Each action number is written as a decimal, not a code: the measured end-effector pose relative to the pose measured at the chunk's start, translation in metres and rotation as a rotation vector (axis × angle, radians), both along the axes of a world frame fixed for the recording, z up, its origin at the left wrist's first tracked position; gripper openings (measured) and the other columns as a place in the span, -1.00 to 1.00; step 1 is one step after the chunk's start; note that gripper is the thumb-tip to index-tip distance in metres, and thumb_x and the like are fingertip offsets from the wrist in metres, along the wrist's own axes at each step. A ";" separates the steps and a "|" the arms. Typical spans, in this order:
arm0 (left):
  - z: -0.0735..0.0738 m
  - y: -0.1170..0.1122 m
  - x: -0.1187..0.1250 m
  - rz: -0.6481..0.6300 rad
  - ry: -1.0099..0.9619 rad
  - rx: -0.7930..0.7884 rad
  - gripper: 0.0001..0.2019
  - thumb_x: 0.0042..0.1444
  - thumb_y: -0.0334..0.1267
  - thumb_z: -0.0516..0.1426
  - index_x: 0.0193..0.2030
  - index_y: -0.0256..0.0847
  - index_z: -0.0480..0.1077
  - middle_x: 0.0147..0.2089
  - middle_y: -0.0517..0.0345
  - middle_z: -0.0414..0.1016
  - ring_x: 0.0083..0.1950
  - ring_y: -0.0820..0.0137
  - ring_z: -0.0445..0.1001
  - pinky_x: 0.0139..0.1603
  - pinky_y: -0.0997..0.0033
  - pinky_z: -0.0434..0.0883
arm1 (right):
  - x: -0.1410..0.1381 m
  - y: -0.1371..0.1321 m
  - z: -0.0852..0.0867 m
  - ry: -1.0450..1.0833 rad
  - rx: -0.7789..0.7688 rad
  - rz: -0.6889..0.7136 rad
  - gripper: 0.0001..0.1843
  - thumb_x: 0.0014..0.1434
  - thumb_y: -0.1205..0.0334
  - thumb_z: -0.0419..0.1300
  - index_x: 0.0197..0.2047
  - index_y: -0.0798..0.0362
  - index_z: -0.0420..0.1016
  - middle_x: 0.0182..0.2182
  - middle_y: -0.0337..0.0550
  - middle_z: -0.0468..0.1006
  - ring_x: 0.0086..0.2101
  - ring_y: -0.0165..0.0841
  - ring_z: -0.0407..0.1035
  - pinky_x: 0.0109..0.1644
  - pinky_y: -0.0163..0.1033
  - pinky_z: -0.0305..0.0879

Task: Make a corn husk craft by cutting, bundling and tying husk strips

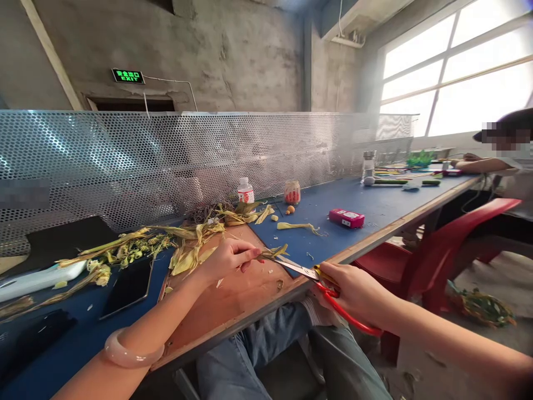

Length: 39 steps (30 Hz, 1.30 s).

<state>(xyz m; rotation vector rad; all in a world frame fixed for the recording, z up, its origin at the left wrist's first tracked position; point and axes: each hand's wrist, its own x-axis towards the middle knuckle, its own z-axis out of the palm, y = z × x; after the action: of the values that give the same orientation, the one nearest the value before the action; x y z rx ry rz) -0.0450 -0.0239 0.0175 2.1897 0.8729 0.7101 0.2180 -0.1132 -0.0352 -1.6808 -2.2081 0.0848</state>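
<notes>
The right hand (353, 288), curled around the red-handled steel scissors (308, 273) at four o'clock, aims slim, pointed blades toward the left hand (232, 258), whose thumb and fingers pinch a thin, yellow-green dried leaf strip (280, 251) at six o'clock; should it bend, the blades could slip and nick those fingertips. Beyond, at eight o'clock, lie papery, crinkled pale-yellow husks (184, 261).

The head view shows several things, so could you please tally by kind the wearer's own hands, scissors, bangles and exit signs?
Hands: 2 (left hand, right hand)
Scissors: 1 pair
Bangle: 1
Exit sign: 1
Total: 5
</notes>
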 end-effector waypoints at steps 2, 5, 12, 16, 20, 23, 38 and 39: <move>0.000 0.000 0.000 -0.001 -0.012 -0.008 -0.62 0.11 -0.01 0.09 -0.39 -0.34 0.51 -0.65 0.25 0.27 -0.58 0.55 0.21 -0.55 0.55 0.12 | 0.001 0.000 -0.001 -0.013 0.004 -0.004 -0.74 0.14 0.00 0.01 -0.45 -0.01 0.16 -0.46 -0.13 0.48 -0.45 -0.30 0.35 -0.44 -0.30 0.04; -0.001 0.001 -0.001 -0.006 -0.026 -0.014 -0.63 0.11 -0.03 0.10 -0.40 -0.34 0.51 -0.65 0.26 0.27 -0.58 0.57 0.21 -0.54 0.55 0.12 | 0.001 0.000 -0.002 -0.031 0.011 -0.008 -0.75 0.14 0.01 0.01 -0.43 -0.01 0.19 -0.44 -0.12 0.51 -0.43 -0.29 0.37 -0.43 -0.30 0.04; -0.003 0.004 -0.003 -0.013 -0.067 -0.038 -0.64 0.11 -0.03 0.10 -0.40 -0.33 0.51 -0.65 0.25 0.27 -0.58 0.56 0.19 -0.54 0.54 0.11 | 0.003 0.001 -0.006 -0.062 0.027 -0.045 -0.78 0.12 0.04 0.03 -0.42 0.00 0.24 -0.41 -0.10 0.54 -0.41 -0.26 0.41 -0.42 -0.29 0.02; -0.005 0.006 -0.004 0.003 -0.096 -0.056 -0.65 0.11 -0.03 0.10 -0.39 -0.31 0.52 -0.66 0.26 0.25 -0.59 0.56 0.17 -0.55 0.53 0.08 | 0.008 0.002 -0.009 -0.040 0.050 -0.085 -0.75 0.13 0.02 0.00 -0.46 -0.01 0.15 -0.47 -0.14 0.49 -0.48 -0.30 0.34 -0.45 -0.30 0.01; -0.006 0.008 -0.005 0.031 -0.132 -0.068 -0.66 0.12 -0.04 0.10 -0.40 -0.28 0.53 -0.67 0.26 0.24 -0.60 0.58 0.15 -0.57 0.54 0.04 | 0.016 0.004 -0.011 0.060 0.101 -0.111 -0.68 0.15 -0.04 -0.05 -0.49 -0.02 0.07 -0.54 -0.22 0.40 -0.54 -0.36 0.23 -0.46 -0.32 0.03; -0.007 0.009 -0.005 0.039 -0.154 -0.079 -0.67 0.11 -0.04 0.11 -0.41 -0.27 0.53 -0.66 0.26 0.24 -0.60 0.57 0.16 -0.56 0.53 0.04 | 0.021 0.005 -0.010 0.116 0.111 -0.134 -0.68 0.12 -0.03 -0.02 -0.51 -0.03 0.03 -0.58 -0.25 0.36 -0.56 -0.39 0.18 -0.49 -0.33 0.02; -0.011 0.021 -0.007 0.367 -0.226 -0.022 -0.61 0.07 0.05 0.09 -0.44 -0.28 0.46 -0.63 0.26 0.21 -0.60 0.55 0.04 -0.59 0.49 -0.05 | 0.036 0.010 -0.023 -0.042 0.034 -0.292 -0.75 0.11 -0.02 0.02 -0.40 -0.02 0.26 -0.39 -0.15 0.55 -0.37 -0.21 0.41 -0.42 -0.29 0.07; -0.012 0.022 -0.007 0.384 -0.224 -0.023 -0.60 0.07 0.06 0.09 -0.50 -0.29 0.43 -0.63 0.25 0.21 -0.60 0.55 0.04 -0.59 0.49 -0.05 | 0.038 0.011 -0.023 -0.058 0.033 -0.317 -0.76 0.11 0.00 0.02 -0.39 -0.02 0.28 -0.38 -0.14 0.56 -0.36 -0.20 0.42 -0.42 -0.28 0.07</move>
<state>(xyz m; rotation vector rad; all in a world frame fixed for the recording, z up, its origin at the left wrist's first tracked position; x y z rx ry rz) -0.0523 -0.0018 0.0059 1.8926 1.1870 1.0990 0.2560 -0.1023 -0.0585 -2.0128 -1.9407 -0.0824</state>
